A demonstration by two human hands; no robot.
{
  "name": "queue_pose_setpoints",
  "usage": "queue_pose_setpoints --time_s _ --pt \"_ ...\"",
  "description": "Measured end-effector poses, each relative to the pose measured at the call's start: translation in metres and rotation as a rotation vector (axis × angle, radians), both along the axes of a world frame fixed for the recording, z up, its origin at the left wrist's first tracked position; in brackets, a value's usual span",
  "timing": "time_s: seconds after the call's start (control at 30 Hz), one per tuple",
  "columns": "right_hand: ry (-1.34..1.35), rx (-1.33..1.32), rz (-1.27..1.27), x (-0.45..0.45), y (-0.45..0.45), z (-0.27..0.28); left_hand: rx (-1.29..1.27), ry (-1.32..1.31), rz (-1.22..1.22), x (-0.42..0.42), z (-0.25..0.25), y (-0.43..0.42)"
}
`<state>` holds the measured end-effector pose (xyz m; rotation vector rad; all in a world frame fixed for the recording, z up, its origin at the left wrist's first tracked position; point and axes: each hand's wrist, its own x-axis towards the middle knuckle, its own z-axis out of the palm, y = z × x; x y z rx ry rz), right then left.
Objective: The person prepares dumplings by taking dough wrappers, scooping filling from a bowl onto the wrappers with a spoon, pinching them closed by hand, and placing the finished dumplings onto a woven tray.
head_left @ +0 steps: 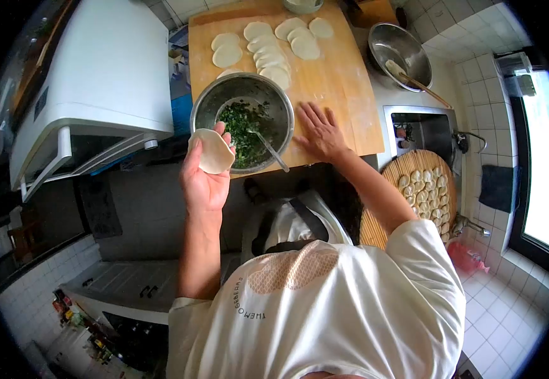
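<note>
A round dumpling wrapper (pixel 214 153) rests in my left hand (pixel 203 183), its fingers curled around the edge. That hand is at the near left rim of a steel bowl (pixel 200 104) of chopped green filling (pixel 243 126). A metal spoon (pixel 270 151) stands in the filling, its handle leaning over the near rim. My right hand (pixel 322 134) lies flat, fingers spread, on the wooden board (pixel 344 88) to the right of the bowl. Farther back on the board are several more wrappers (pixel 267 47), some overlapping.
A large steel bowl (pixel 381 44) with a wooden-handled utensil (pixel 423 86) stands beyond the board's right edge. Nearer are a sink (pixel 432 129) and a round woven tray (pixel 381 221) bearing rows of dumplings (pixel 427 196). A white appliance (pixel 110 69) stands on the left.
</note>
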<state>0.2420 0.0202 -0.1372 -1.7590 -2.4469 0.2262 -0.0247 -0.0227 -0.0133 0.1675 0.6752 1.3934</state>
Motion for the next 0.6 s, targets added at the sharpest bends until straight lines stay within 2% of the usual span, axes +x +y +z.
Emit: queue_pose_setpoints --time_s 0.07,0.13,0.2,0.23,0.3,0.33,0.4,0.43,0.47,0.53,0.6 --pt "0.023 -0.064 0.167 0.028 -0.009 0.009 0.050 0.015 0.025 -0.011 -0.003 -0.004" --pt "-0.012 -0.054 -0.013 0.060 0.000 0.007 0.038 0.034 0.059 -0.020 -0.004 -0.007" --pt "-0.074 0.121 -0.067 0.065 0.018 -0.003 -0.017 0.038 0.086 -0.028 -0.007 -0.014" --pt "-0.073 0.122 -0.058 0.061 0.026 -0.007 -0.036 0.038 0.083 -0.030 -0.010 -0.016" --pt "0.097 0.079 0.132 0.044 0.043 -0.013 -0.055 0.040 0.086 -0.033 -0.016 -0.021" --pt "0.099 0.083 0.145 0.032 0.044 0.007 -0.081 0.037 0.081 -0.035 -0.018 -0.023" --pt "0.223 0.066 0.186 0.008 0.027 0.079 -0.092 0.035 0.096 -0.037 -0.020 -0.027" --pt "0.222 0.143 0.341 0.003 0.017 0.095 -0.109 0.035 0.084 -0.038 -0.021 -0.029" --pt "0.222 0.134 0.348 -0.006 0.004 0.107 -0.124 0.035 0.071 -0.039 -0.023 -0.029" --pt "0.125 0.035 0.678 -0.026 -0.017 0.123 -0.138 0.017 0.076 -0.042 -0.030 -0.029" --pt "0.141 0.051 0.711 -0.042 -0.019 0.113 -0.120 -0.041 0.094 -0.042 -0.035 -0.027"
